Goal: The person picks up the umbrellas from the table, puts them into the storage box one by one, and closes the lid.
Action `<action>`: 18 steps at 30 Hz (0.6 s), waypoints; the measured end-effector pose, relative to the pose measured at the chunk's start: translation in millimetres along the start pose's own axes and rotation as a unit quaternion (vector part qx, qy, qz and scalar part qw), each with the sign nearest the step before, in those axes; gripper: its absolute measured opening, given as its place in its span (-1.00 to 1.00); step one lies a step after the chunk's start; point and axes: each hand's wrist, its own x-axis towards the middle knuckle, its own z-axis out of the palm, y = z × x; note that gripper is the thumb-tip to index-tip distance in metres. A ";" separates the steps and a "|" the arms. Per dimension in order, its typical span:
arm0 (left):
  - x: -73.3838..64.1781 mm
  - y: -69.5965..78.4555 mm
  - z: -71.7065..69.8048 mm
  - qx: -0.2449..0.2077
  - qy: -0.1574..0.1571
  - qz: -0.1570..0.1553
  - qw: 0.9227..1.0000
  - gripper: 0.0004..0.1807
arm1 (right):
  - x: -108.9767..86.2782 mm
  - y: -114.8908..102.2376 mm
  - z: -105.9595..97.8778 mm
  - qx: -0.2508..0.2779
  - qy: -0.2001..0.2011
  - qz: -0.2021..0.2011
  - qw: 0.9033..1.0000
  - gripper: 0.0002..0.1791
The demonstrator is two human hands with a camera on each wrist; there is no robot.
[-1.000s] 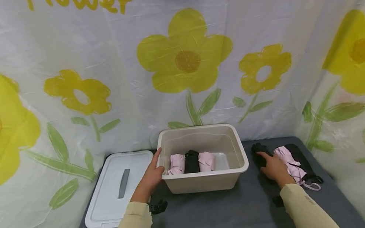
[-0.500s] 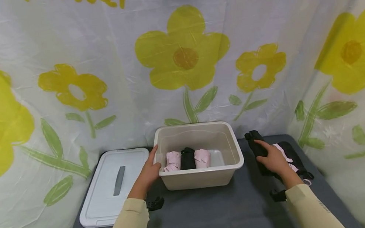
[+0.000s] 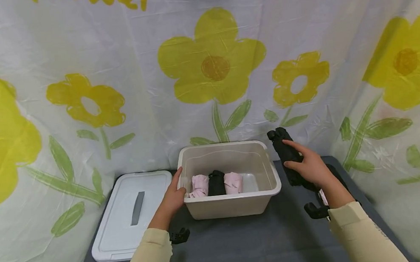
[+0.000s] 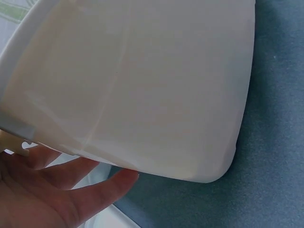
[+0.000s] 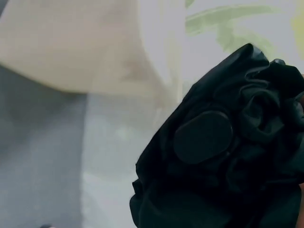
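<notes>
A beige storage bin [image 3: 226, 208] stands at the middle back of the table. My left hand [image 3: 171, 201] holds its left edge by the front corner; in the left wrist view the fingers [image 4: 99, 190] lie against the side wall. Inside are a pink folded umbrella [image 3: 200, 184], a black one [image 3: 216, 183] and another pink one [image 3: 233, 182], side by side. Right of the bin, my right hand [image 3: 311, 167] grips a black folded umbrella [image 3: 287, 155], raised and tilted, its top above the table's back edge. The right wrist view shows its dark fabric [image 5: 209, 190] close up.
A white lid [image 3: 119, 217] with a grey handle lies on the table left of the bin. More folded umbrellas, one black [image 3: 335, 173], lie at the right, mostly hidden by my right arm. A flower-printed sheet [image 3: 148, 124] hangs behind the dark table [image 3: 245, 247].
My right hand has lifted the black umbrella off the table, up and slightly left. My left hand stays on the bin. The view has shifted slightly.
</notes>
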 end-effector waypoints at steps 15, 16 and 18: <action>-2.8 2.4 2.2 0.000 0.001 -0.004 1.000 -0.18 | 47.5 -63.6 13.5 0.032 -0.127 -0.033 0.991 -0.26; -3.0 2.0 2.1 0.000 0.002 -0.004 1.000 -0.18 | 50.3 -65.4 15.9 0.034 -0.136 -0.030 0.990 -0.26; -3.6 1.5 1.6 0.001 0.004 -0.006 1.000 -0.18 | 55.4 -67.5 20.6 0.029 -0.146 -0.031 0.988 -0.26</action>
